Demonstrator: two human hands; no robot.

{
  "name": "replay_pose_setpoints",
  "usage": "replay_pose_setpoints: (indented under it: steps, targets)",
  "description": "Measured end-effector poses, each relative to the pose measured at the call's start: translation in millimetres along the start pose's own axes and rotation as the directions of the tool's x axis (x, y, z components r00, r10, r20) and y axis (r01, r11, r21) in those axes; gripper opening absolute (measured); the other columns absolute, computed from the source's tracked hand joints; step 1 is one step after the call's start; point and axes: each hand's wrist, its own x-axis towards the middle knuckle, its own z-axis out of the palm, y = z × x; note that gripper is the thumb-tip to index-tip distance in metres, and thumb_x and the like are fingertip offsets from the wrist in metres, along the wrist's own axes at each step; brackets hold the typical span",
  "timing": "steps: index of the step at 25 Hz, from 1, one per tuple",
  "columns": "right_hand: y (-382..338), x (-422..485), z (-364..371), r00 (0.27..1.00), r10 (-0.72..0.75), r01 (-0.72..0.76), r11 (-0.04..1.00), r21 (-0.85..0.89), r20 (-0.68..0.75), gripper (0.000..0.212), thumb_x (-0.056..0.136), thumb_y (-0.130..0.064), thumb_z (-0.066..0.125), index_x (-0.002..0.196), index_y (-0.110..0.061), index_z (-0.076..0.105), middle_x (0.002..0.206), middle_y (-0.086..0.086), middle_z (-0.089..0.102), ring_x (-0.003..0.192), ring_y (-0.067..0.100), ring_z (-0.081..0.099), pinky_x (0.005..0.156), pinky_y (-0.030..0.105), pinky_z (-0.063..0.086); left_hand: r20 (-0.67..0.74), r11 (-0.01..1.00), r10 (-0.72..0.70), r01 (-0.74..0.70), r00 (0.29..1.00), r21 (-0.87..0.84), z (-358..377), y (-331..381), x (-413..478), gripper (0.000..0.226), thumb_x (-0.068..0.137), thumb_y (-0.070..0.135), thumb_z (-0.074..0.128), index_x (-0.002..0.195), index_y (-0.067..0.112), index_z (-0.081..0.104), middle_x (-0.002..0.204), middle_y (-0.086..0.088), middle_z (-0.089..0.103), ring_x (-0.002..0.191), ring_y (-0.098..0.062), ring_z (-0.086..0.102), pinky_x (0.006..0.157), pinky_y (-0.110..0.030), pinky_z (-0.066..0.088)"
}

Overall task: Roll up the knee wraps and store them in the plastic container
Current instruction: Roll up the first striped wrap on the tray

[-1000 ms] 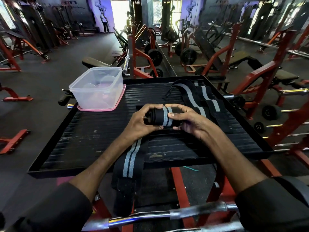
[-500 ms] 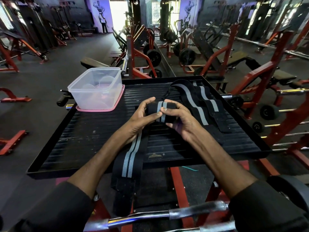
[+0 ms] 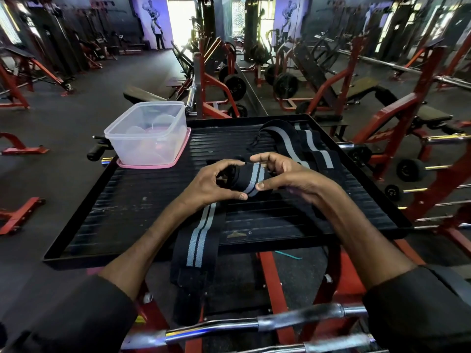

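Observation:
A black knee wrap with grey stripes (image 3: pixel 251 178) is partly rolled in the middle of the black ribbed platform (image 3: pixel 127 220). My left hand (image 3: pixel 212 183) grips the roll's left end. My right hand (image 3: pixel 283 171) pinches its right side between thumb and fingers. The wrap's loose tail (image 3: pixel 197 240) runs toward me and hangs over the platform's near edge. A second wrap (image 3: pixel 303 146) lies flat and unrolled at the back right. The clear plastic container (image 3: pixel 147 133) stands open on its pink lid (image 3: pixel 178 156) at the platform's far left corner.
A chrome curl bar (image 3: pixel 254 324) crosses just below the platform's near edge. Red machine frames (image 3: pixel 397 118), benches and weight plates (image 3: pixel 285 85) surround the platform. Dark gym floor (image 3: pixel 63 118) stretches out on the left.
Both hands turned the roll and shifted their grip on it. My right fingers have spread wider over the top. The tail hanging toward me looks slightly shorter.

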Motion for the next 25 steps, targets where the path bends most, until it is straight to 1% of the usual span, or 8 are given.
replay_pose_setpoints:
  steps: [3,6,9,12,17,21,23,25]
  targets:
    - [-4,-6,-5,1.000,0.002,0.003,0.984,-0.177,0.027,0.084,0.073,0.001,0.085,0.145,-0.022,0.049,0.142,-0.001,0.057,0.135,0.013,0.052,0.113,0.033,0.043,-0.010,0.999,0.011,-0.011,1.000,-0.047,4,3,0,0.076,0.062,0.018,0.096,0.129,0.027,0.063,0.131,0.006,0.065,0.122,-0.003,0.061,0.107,-0.025,0.047]
    - [-3,-6,-4,0.999,-0.010,0.022,0.918,-0.396,0.031,0.088,0.070,-0.002,0.089,0.146,-0.017,0.047,0.143,-0.002,0.053,0.134,0.009,0.050,0.109,0.023,0.043,0.041,0.998,-0.027,0.029,0.999,-0.061,8,5,2,0.073,0.064,0.013,0.094,0.127,0.029,0.063,0.125,0.017,0.065,0.119,0.012,0.057,0.099,-0.007,0.042]
    - [4,-5,2,0.999,0.006,0.012,0.847,-0.531,0.031,0.094,0.059,-0.022,0.093,0.142,-0.022,0.048,0.134,-0.003,0.060,0.124,0.013,0.058,0.109,0.039,0.047,0.115,0.985,-0.064,0.081,0.991,-0.150,13,2,4,0.072,0.064,-0.001,0.091,0.125,0.025,0.063,0.113,0.015,0.071,0.112,0.005,0.065,0.092,-0.009,0.046]
    - [10,-6,10,0.999,-0.022,-0.001,0.721,-0.692,-0.023,0.091,0.056,-0.039,0.086,0.137,-0.031,0.046,0.134,-0.010,0.059,0.127,0.017,0.056,0.111,0.059,0.034,0.122,0.987,-0.048,0.066,0.991,-0.149,20,6,7,0.074,0.065,-0.007,0.089,0.130,0.015,0.059,0.114,0.011,0.070,0.107,0.006,0.067,0.090,-0.010,0.048]
    - [20,-9,-3,0.957,-0.196,0.047,0.833,-0.552,-0.216,0.071,0.053,-0.026,0.088,0.118,-0.031,0.059,0.115,-0.007,0.067,0.109,0.015,0.064,0.096,0.052,0.051,0.006,0.991,0.012,-0.011,1.000,-0.135,14,8,11,0.052,0.084,0.012,0.081,0.128,0.030,0.060,0.130,0.012,0.064,0.122,0.002,0.059,0.104,-0.018,0.046]
    - [32,-16,-14,0.921,-0.114,-0.062,0.901,-0.430,-0.372,0.072,0.064,-0.015,0.091,0.125,-0.021,0.054,0.115,-0.004,0.065,0.108,0.015,0.064,0.096,0.043,0.053,-0.151,0.962,-0.059,0.016,0.987,-0.272,-2,-12,9,0.033,0.093,0.021,0.070,0.123,0.035,0.065,0.130,0.007,0.065,0.130,-0.010,0.055,0.110,-0.033,0.045]
    - [34,-16,-18,0.922,-0.049,-0.111,0.917,-0.383,-0.384,0.076,0.068,-0.014,0.091,0.131,-0.018,0.049,0.113,-0.007,0.062,0.110,0.016,0.063,0.095,0.035,0.053,-0.195,0.960,-0.088,0.031,0.977,-0.278,-7,-21,8,0.033,0.094,0.018,0.068,0.123,0.034,0.065,0.127,0.003,0.065,0.126,-0.011,0.055,0.110,-0.034,0.044]
    - [34,-15,-23,0.929,0.004,-0.154,0.913,-0.379,-0.369,0.084,0.066,-0.014,0.090,0.136,-0.020,0.044,0.114,-0.008,0.060,0.115,0.020,0.062,0.100,0.038,0.051,-0.208,0.961,-0.105,0.046,0.972,-0.272,-9,-25,7,0.035,0.097,0.008,0.063,0.126,0.026,0.062,0.130,-0.004,0.062,0.125,-0.012,0.054,0.107,-0.031,0.045]
